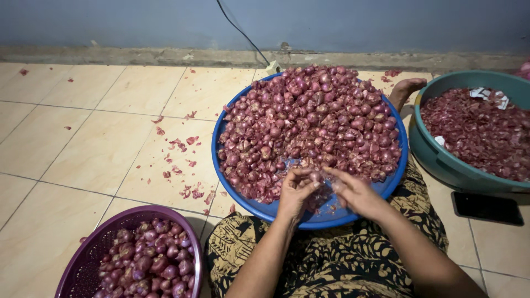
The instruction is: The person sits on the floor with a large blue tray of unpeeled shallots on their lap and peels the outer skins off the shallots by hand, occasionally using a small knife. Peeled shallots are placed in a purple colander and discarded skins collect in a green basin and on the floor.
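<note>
Red shallots (309, 118) heap a blue basin (276, 209); at its near rim both hands pinch one shallot (316, 177) between them, left hand (295, 193) and right hand (356, 193) equally close (fingertips meeting over the lap).

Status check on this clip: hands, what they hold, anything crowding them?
Left hand and right hand together, pinching one shallot. Over the blue tray piled with shallots. Nothing blocking; purple basket left, teal tub right.
</note>
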The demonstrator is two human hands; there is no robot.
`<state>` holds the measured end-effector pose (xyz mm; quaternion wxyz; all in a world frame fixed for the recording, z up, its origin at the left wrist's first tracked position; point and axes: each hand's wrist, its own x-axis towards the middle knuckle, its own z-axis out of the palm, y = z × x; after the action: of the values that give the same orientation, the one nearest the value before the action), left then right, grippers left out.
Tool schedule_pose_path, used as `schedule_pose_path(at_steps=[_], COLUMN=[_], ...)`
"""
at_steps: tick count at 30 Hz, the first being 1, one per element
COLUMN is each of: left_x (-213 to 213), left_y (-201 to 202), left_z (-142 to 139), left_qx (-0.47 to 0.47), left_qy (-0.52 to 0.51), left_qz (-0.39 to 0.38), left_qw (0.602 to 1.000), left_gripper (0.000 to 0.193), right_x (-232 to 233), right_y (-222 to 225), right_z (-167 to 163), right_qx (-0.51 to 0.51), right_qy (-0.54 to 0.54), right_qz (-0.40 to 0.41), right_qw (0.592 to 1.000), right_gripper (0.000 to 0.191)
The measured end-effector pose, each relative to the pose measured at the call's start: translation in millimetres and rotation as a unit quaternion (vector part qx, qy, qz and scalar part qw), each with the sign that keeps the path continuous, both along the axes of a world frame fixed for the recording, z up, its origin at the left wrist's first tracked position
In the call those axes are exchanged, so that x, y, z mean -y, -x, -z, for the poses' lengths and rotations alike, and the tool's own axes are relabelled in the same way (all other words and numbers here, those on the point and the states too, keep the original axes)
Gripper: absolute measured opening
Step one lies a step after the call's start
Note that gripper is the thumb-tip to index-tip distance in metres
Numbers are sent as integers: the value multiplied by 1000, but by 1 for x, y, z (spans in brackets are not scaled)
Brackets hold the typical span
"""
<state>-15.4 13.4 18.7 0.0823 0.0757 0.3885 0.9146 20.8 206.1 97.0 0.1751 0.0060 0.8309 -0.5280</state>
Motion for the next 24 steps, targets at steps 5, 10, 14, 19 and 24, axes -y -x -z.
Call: schedule_pose_path(at_steps=[5,10,14,19,24], left_x=[2,2,1,2,2], left_y=[1,0,1,1,1], left_z=[-2,2,4,6,7], left_qx=[10,15,-3,16,11], left_qy=[9,-1,1,17,14], left_qz=[7,8,1,7,-8], left_qw=[1000,1000,1000,1000,1000], left_gripper=[42,42,41,39,41], right_x=[1,-4,2,5,0], right_y=[0,4,-6,-4,-1], right_z=[10,10,6,2,7], right_qx=[-43,-47,-54,-95,-54], right_qy=[69,54,31,-42,28], right_qz=[-25,10,-14,17,12], right_qw=[996,997,998,994,998], right_gripper=[47,45,49,45,49])
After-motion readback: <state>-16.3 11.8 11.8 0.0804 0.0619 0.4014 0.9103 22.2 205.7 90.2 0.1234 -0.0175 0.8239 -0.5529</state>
